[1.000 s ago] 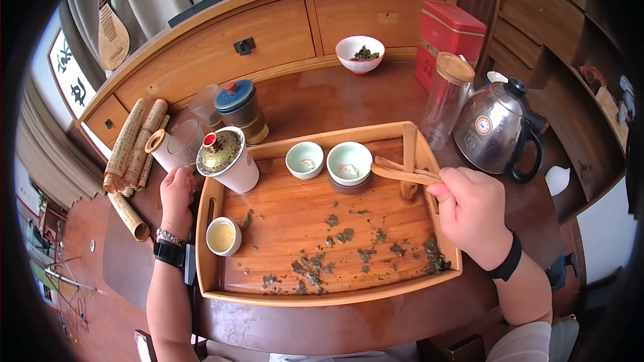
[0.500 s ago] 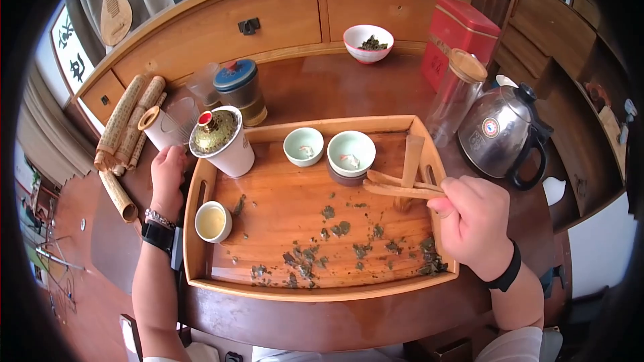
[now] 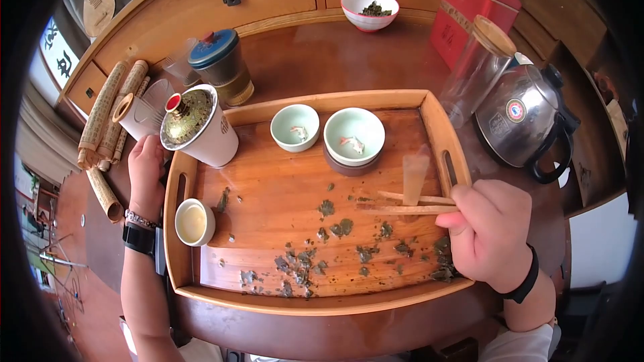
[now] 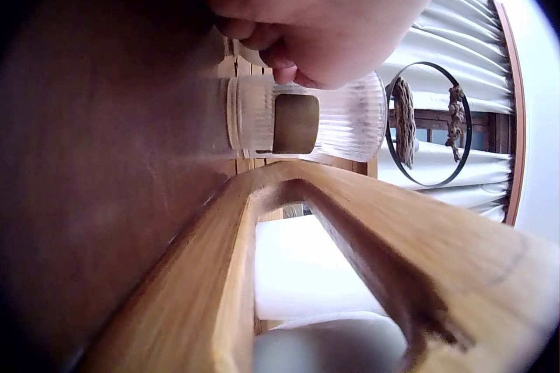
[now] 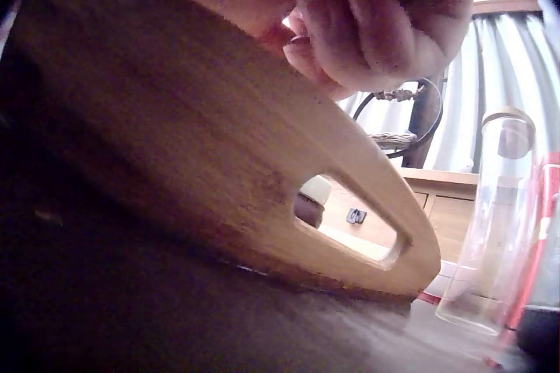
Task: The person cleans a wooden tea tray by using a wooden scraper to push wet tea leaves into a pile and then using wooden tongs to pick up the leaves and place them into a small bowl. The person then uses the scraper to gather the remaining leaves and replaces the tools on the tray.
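Observation:
Wooden tongs (image 3: 429, 210) are gripped in my right hand (image 3: 491, 228), their two arms pointing left over the tray. A blurred wooden slat (image 3: 414, 179) stands upright and overlaps the tongs' arms. Beyond them a pale green cup (image 3: 354, 135) sits on a dark base, and a second green cup (image 3: 295, 129) stands to its left. Both have small fish figures inside. My left hand (image 3: 145, 161), fingers loosely curled, is outside the tray's left handle, holding nothing. Close by is a white lidded cup (image 3: 211, 141). In the left wrist view, its fingers (image 4: 280, 62) overlap a fluted glass (image 4: 255, 115).
Wet tea leaves (image 3: 295, 268) lie scattered over the wooden tray (image 3: 322, 304). A cup of tea (image 3: 194, 222) stands at its left. Around it are a kettle (image 3: 520, 124), a glass jar (image 3: 469, 84), a red tin (image 3: 473, 13), a bowl of leaves (image 3: 370, 12) and scrolls (image 3: 100, 117).
My right hand has brought the tongs from beside the green cup toward the front right, with the slat shifting along. The head view has tilted downward. My left hand stays beside the tray.

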A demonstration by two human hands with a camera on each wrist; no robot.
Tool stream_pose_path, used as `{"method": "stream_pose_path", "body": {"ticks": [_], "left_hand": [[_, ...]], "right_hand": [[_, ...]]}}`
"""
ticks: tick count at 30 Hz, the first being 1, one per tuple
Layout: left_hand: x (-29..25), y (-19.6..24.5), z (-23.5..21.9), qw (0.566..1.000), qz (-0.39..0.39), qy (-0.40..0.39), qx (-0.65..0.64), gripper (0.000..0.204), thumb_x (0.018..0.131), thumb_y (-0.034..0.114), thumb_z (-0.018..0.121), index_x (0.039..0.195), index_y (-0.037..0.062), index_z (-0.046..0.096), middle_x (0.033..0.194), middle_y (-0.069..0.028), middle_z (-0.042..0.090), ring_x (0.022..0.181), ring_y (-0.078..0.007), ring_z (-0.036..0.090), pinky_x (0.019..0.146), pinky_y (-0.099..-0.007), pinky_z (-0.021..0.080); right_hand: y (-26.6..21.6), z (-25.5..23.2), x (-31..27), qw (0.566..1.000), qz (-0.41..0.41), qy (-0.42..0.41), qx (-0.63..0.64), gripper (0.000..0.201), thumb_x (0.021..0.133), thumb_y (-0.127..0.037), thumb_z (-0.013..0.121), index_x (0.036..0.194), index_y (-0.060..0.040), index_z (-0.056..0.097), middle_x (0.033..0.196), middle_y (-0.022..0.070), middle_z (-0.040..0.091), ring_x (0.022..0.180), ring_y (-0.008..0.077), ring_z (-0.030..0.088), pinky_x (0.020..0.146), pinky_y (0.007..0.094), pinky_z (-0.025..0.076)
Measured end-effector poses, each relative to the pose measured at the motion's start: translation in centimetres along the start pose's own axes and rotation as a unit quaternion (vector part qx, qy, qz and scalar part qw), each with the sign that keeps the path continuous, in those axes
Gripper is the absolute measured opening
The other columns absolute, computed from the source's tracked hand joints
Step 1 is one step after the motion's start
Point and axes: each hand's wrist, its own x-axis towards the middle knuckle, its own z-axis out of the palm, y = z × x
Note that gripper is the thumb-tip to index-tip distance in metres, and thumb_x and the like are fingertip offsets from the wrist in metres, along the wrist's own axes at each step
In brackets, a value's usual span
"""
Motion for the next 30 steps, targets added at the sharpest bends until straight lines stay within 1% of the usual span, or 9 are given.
{"method": "stream_pose_path", "body": {"ticks": [5, 10, 13, 14, 18, 20, 21, 23, 30], "left_hand": [[0.3, -0.2, 0.1, 1.000, 0.005, 0.010, -0.020, 0.015, 0.094, 0.018, 0.051, 0.083, 0.0124, 0.059, 0.062, 0.0112, 0.042, 0.047, 0.0015, 0.030, 0.039, -0.0155, 0.022], [0.6, -0.2, -0.4, 1.000, 0.011, 0.000, 0.015, 0.022, 0.096, 0.020, 0.049, 0.075, 0.0148, 0.053, 0.061, 0.0103, 0.039, 0.046, 0.0004, 0.029, 0.039, -0.0172, 0.021], [1.1, -0.7, -1.0, 1.000, 0.019, -0.019, 0.016, 0.023, 0.098, 0.023, 0.047, 0.076, 0.0147, 0.052, 0.059, 0.0100, 0.037, 0.044, -0.0004, 0.027, 0.038, -0.0187, 0.020], [1.1, -0.6, -1.0, 0.999, 0.016, -0.018, 0.021, 0.023, 0.098, 0.022, 0.047, 0.076, 0.0150, 0.052, 0.059, 0.0098, 0.036, 0.044, -0.0005, 0.027, 0.039, -0.0188, 0.020], [1.0, -0.4, -0.8, 1.000, 0.009, -0.001, 0.023, 0.023, 0.098, 0.022, 0.046, 0.076, 0.0148, 0.052, 0.059, 0.0092, 0.037, 0.044, -0.0009, 0.027, 0.039, -0.0187, 0.020], [0.8, 0.0, -0.6, 0.999, 0.024, -0.003, 0.049, 0.023, 0.097, 0.022, 0.046, 0.077, 0.0147, 0.052, 0.059, 0.0091, 0.037, 0.044, -0.0009, 0.028, 0.039, -0.0186, 0.021], [0.6, 0.0, -0.6, 0.997, 0.036, -0.002, 0.074, 0.023, 0.097, 0.022, 0.047, 0.077, 0.0146, 0.052, 0.059, 0.0089, 0.037, 0.045, -0.0009, 0.028, 0.039, -0.0184, 0.021], [1.3, -0.7, -1.2, 0.997, 0.037, -0.010, 0.060, 0.023, 0.097, 0.022, 0.047, 0.076, 0.0144, 0.053, 0.059, 0.0087, 0.038, 0.045, -0.0010, 0.028, 0.039, -0.0186, 0.021], [1.3, -0.7, -1.1, 0.998, 0.037, -0.011, 0.046, 0.027, 0.096, 0.022, 0.046, 0.071, 0.0141, 0.048, 0.058, 0.0069, 0.038, 0.045, -0.0029, 0.029, 0.040, -0.0202, 0.021]], "right_hand": [[-0.1, -0.4, 0.0, 1.000, -0.015, 0.001, -0.013, 0.023, 0.066, -0.018, 0.076, 0.078, -0.0061, 0.060, 0.059, 0.0035, 0.043, 0.047, 0.0211, 0.046, 0.043, 0.0318, 0.034], [-0.1, 0.5, -0.2, 0.999, -0.030, 0.015, 0.019, 0.026, 0.067, -0.025, 0.076, 0.077, -0.0074, 0.060, 0.059, 0.0021, 0.041, 0.047, 0.0198, 0.045, 0.042, 0.0313, 0.033], [0.1, 0.4, -0.1, 0.999, -0.029, -0.006, 0.023, 0.026, 0.067, -0.026, 0.076, 0.076, -0.0083, 0.059, 0.058, 0.0017, 0.041, 0.048, 0.0199, 0.045, 0.042, 0.0315, 0.033], [0.3, 0.1, -0.1, 0.998, -0.029, -0.028, 0.053, 0.021, 0.072, -0.016, 0.071, 0.080, 0.0001, 0.059, 0.057, 0.0073, 0.041, 0.045, 0.0257, 0.043, 0.043, 0.0343, 0.034], [1.0, 0.3, -0.1, 0.997, -0.035, -0.017, 0.066, 0.021, 0.073, -0.016, 0.071, 0.080, -0.0001, 0.059, 0.058, 0.0073, 0.041, 0.045, 0.0256, 0.043, 0.043, 0.0341, 0.034], [1.0, 0.4, 0.0, 0.998, -0.034, -0.005, 0.054, 0.028, 0.068, -0.024, 0.076, 0.067, -0.0102, 0.052, 0.056, 0.0026, 0.039, 0.048, 0.0201, 0.046, 0.041, 0.0326, 0.034], [1.0, 0.4, -0.1, 0.998, -0.031, -0.005, 0.053, 0.028, 0.068, -0.024, 0.076, 0.067, -0.0102, 0.052, 0.056, 0.0026, 0.039, 0.048, 0.0201, 0.046, 0.041, 0.0326, 0.034], [0.9, 0.2, -0.1, 0.999, -0.027, -0.024, 0.042, 0.029, 0.068, -0.024, 0.076, 0.065, -0.0107, 0.050, 0.056, 0.0022, 0.038, 0.048, 0.0201, 0.046, 0.041, 0.0326, 0.034], [0.9, 0.2, -0.2, 0.999, -0.033, -0.004, 0.035, 0.028, 0.068, -0.025, 0.075, 0.065, -0.0111, 0.051, 0.056, 0.0014, 0.038, 0.048, 0.0192, 0.045, 0.041, 0.0315, 0.033]]}}
